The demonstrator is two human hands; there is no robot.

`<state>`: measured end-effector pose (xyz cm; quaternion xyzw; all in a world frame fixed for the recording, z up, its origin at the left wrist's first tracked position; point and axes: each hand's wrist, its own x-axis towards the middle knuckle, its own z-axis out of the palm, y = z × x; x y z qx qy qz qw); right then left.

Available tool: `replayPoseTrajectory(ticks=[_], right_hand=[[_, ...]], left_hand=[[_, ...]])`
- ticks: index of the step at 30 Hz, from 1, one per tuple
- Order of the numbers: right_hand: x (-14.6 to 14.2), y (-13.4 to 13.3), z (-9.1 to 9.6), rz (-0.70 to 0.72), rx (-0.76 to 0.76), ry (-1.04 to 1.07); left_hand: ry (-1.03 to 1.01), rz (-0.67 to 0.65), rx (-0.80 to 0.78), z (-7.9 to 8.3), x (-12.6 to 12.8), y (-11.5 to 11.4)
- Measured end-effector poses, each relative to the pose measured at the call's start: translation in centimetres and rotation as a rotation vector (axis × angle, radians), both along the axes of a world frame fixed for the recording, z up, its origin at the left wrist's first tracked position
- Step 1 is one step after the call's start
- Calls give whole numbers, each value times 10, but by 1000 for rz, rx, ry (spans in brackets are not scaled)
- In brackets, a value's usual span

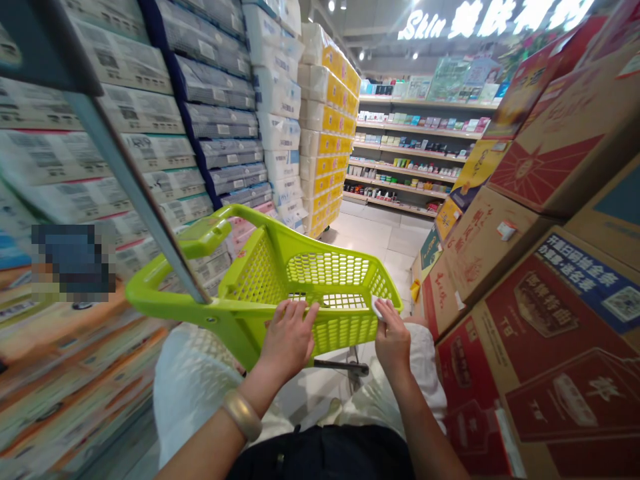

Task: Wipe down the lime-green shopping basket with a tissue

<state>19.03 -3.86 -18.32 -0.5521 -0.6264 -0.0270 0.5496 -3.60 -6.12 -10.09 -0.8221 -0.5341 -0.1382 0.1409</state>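
Observation:
A lime-green plastic shopping cart [260, 267] stands in a store aisle right in front of me, its mesh basket holding nothing that I can see. My left hand [287, 340] rests on the near rim of the basket, fingers curled over the edge; a pale bangle [243, 415] sits on that wrist. My right hand [393, 337] is at the basket's near right corner, pinching a small white piece [376, 307], perhaps a cloth or wipe, against the rim.
Stacked tissue packs [220, 127] fill the left side, with yellow packs [330, 133] further back. Red and brown cartons [540, 293] are piled close on the right. Shelves of small goods [410, 160] close the aisle's far end. Pale floor tiles [380, 240] run ahead.

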Motion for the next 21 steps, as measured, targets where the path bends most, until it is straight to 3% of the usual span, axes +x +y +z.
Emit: replayPoseTrajectory(ticks=[2, 6, 8, 13, 15, 19, 21], right_hand=[[-3, -3, 2, 24, -13, -14], [-21, -12, 6, 285, -10, -128], [-19, -12, 5, 255, 5, -113], [-2, -5, -2, -22, 1, 5], [-10, -7, -2, 25, 7, -20], [-31, -14, 2, 264, 31, -137], [-26, -13, 1, 247, 39, -127]], left_hand=[[2, 4, 0, 0, 1, 0], [-3, -2, 8, 0, 1, 0], [-4, -7, 15, -1, 0, -1], [-8, -6, 11, -1, 0, -1], [-9, -1, 10, -1, 0, -1], [-14, -5, 7, -1, 0, -1], [-22, -13, 5, -2, -1, -1]])
